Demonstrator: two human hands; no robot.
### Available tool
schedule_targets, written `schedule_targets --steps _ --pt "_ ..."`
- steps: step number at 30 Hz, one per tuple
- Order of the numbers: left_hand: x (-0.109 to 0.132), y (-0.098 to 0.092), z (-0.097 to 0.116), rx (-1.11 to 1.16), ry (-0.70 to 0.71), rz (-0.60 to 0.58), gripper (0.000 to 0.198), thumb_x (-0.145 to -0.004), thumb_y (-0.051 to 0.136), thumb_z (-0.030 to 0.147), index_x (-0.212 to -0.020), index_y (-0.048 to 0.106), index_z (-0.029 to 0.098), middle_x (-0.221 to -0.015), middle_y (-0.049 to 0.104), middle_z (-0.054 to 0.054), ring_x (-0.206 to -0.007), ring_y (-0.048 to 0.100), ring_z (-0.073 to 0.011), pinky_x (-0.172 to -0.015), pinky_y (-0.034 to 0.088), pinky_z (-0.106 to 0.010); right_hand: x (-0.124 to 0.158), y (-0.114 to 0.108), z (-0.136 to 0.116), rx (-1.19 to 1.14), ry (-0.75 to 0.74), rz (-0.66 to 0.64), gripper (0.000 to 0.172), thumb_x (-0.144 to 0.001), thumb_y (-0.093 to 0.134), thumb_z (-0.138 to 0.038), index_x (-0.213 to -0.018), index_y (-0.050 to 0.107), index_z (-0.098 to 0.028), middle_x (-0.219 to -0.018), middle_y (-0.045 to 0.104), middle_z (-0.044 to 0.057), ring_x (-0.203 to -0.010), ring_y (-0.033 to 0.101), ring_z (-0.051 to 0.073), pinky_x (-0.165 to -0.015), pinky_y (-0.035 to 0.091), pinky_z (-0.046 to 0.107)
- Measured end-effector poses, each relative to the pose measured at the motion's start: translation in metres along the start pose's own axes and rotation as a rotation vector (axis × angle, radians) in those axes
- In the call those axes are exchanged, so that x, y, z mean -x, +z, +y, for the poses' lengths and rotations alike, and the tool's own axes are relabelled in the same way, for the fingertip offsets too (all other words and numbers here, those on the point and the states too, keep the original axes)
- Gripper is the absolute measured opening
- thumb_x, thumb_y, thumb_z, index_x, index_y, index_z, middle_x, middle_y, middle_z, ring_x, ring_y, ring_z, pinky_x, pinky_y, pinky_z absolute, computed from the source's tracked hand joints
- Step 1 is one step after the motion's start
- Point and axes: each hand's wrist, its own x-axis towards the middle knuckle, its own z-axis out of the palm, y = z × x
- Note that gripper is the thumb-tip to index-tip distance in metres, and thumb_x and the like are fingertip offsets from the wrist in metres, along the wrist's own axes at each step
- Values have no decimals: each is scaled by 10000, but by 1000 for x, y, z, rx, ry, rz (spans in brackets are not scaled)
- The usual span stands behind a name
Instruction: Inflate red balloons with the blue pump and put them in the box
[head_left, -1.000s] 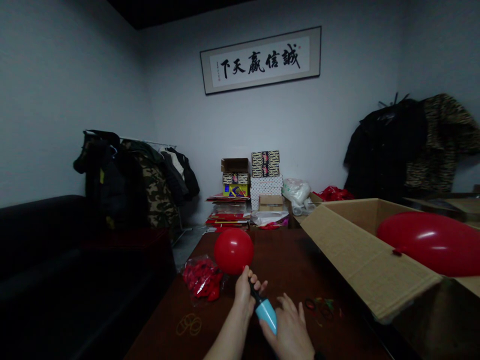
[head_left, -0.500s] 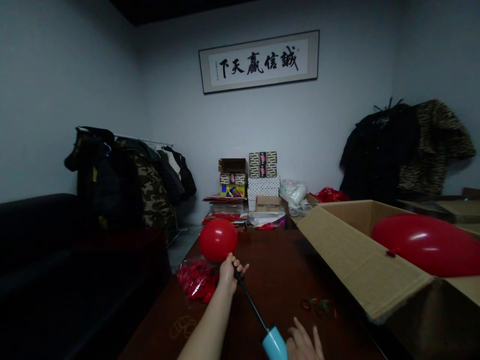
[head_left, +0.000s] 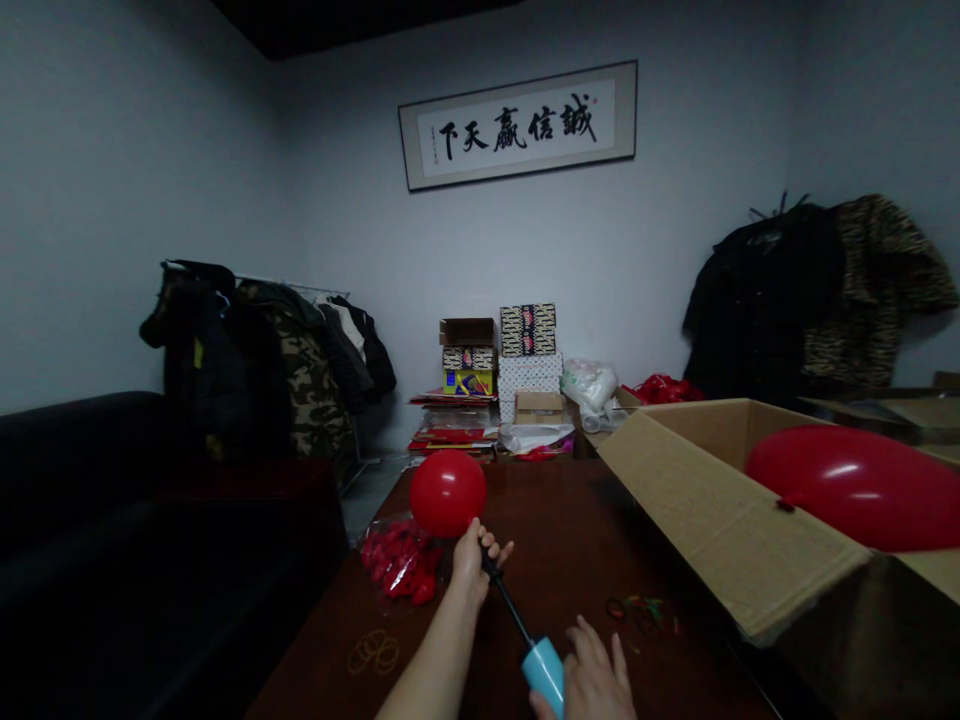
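My left hand [head_left: 474, 560] is closed, pinching the neck of a round, partly inflated red balloon [head_left: 448, 492] at the nozzle end of a balloon pump. The pump's black rod [head_left: 511, 602] slants down toward me into its light blue barrel [head_left: 545, 676]. My right hand [head_left: 589, 675] is around the barrel's near end, thumb on one side and the other fingers fairly straight on the other; the palm is hidden. Left of the balloon lies a clear bag of red balloons [head_left: 401, 562] on the dark brown table [head_left: 559, 525].
Rubber bands [head_left: 373, 652] lie at the table's left, and several coloured bands [head_left: 641, 612] at its right. An open cardboard box [head_left: 720, 520] on the right holds a large red balloon [head_left: 855, 485]. Stacked boxes [head_left: 529, 360] stand beyond the table; a black sofa [head_left: 82, 500] is at left.
The blue barrel has slid up the rod, so less of the rod shows. My right hand has moved with it, its thumb now visible. The balloon and left hand sit slightly lower and further right.
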Motion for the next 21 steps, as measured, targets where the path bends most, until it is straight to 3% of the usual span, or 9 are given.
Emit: schedule_targets --steps 7,13,17,21 --pt "21 -1 -35 21 -61 -54 316 -844 515 375 -630 365 198 -465 390 85 -370 351 -55 -722 520 -377 -30 -22 -24 -8 45 -15 476 -763 452 -414 -1032 655 -78 -1295 515 190 -1301 323 333 -1101 95 542" --pt "25 -5 -36 -62 -57 -72 302 -812 546 399 -657 377 203 -459 393 86 -364 347 -64 -598 496 -324 -23 -7 -22 -54 21 1 450 -793 421 -416 -974 671 -89 -1260 547 180 -1297 331 319 -1104 99 530" --pt "23 -2 -39 -140 -11 -49 375 -753 578 494 -649 354 212 -468 374 91 -350 324 -62 -437 380 -238 -18 -2 -18 -52 26 19 438 -799 430 -422 -972 667 -96 -1243 562 181 -1290 345 324 -1101 105 538" --pt "17 2 -36 -147 19 -63 403 -723 592 525 -647 345 215 -473 363 92 -348 321 -58 -393 293 -209 -16 -4 -14 -37 29 47 438 -810 424 -445 -954 669 -111 -1237 569 178 -1290 347 327 -1098 93 555"
